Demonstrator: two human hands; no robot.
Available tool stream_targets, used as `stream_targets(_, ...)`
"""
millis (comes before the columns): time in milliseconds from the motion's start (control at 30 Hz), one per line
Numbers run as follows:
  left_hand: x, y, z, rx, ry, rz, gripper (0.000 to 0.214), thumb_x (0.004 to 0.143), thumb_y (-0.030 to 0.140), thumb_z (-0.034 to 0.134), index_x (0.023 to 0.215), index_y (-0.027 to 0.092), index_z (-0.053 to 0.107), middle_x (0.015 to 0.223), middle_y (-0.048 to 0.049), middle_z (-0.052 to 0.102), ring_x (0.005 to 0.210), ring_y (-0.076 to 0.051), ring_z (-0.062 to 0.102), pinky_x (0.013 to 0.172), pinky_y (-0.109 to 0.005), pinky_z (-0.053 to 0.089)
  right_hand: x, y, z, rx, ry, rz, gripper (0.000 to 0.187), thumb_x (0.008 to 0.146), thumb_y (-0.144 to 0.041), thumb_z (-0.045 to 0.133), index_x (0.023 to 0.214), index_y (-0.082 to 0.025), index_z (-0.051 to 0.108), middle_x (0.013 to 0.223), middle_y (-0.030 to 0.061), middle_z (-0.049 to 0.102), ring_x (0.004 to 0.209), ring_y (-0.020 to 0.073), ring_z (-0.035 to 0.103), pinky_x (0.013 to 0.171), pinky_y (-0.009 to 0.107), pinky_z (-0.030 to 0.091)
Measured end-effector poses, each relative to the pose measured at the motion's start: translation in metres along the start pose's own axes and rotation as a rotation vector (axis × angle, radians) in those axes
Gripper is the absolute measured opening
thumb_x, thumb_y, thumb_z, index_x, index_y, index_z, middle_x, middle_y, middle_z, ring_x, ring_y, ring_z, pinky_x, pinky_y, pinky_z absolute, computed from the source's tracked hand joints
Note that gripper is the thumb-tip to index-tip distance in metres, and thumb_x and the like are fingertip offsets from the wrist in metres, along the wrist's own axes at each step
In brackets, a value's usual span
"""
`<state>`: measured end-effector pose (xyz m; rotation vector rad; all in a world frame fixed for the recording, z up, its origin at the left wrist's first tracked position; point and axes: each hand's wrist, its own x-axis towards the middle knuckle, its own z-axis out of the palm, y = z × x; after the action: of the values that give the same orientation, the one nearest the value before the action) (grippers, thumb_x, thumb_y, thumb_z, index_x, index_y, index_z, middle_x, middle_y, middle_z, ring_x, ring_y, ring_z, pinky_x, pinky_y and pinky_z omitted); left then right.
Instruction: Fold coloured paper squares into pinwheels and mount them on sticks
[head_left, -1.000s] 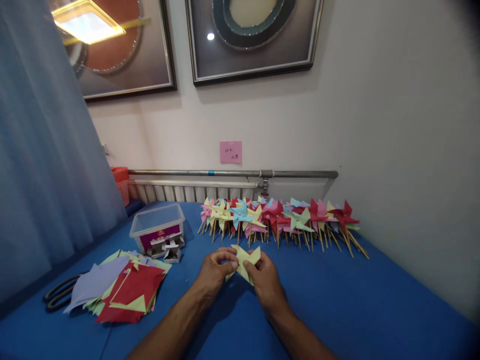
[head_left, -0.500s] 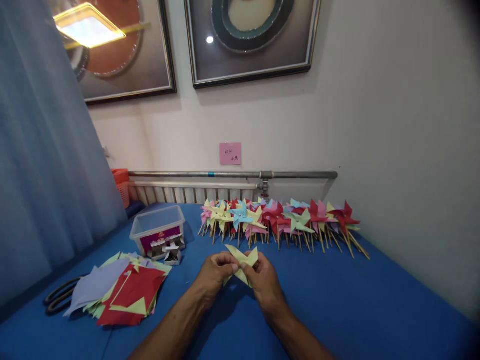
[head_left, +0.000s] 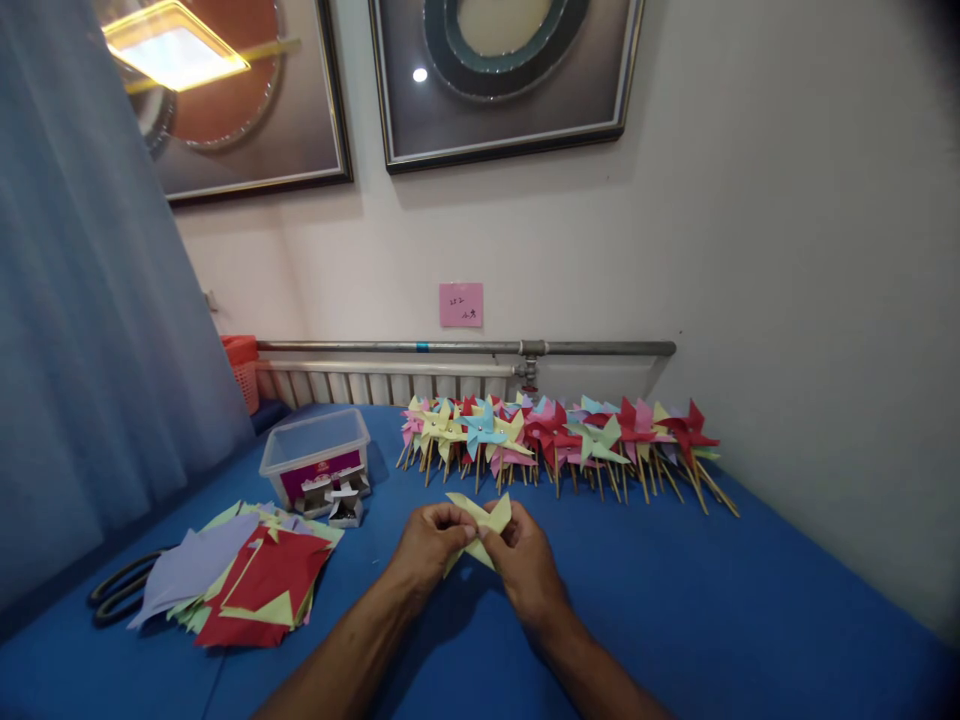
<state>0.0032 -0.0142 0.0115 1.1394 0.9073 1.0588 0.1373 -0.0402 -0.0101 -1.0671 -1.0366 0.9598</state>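
A pale yellow paper pinwheel [head_left: 491, 516], its blades folded toward the middle, is held up over the blue table [head_left: 675, 610]. My left hand [head_left: 433, 546] pinches its left side, thumb near the centre. From the right, my right hand [head_left: 523, 558] grips it with the thumb pressed close to the other thumb. The two hands almost meet at the pinwheel's middle, and their fingertips behind the paper are hidden. No stick shows on this pinwheel.
Finished pinwheels on sticks [head_left: 555, 435] lie in a row at the back. To the left are a clear plastic tub [head_left: 315, 440], small open boxes [head_left: 345, 508], stacked coloured paper [head_left: 277, 575] and dark-handled scissors [head_left: 124, 588]. A blue curtain [head_left: 82, 300] hangs at far left.
Both hands and the yellow pinwheel have shifted very slightly left. The grip on the paper stays the same, and the things on the table have not moved.
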Motion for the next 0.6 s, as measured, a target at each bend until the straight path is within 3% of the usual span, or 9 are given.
stream_targets(600,0.0033,-0.0085,0.0039,0.110,0.070,0.150,0.022,0.057,0.031,0.077,0.064,0.014,0.065,0.055,0.0015,0.059,0.049,-0.009,0.046,0.051,-0.022,0.033,0.0016,0.0050,-0.0058,-0.171,-0.025,-0.074,0.027,0.075,-0.036,0.067,0.098,-0.023,0.060,0.081,0.0010,0.070,0.075,0.0227,0.067,0.067,0.031,0.051)
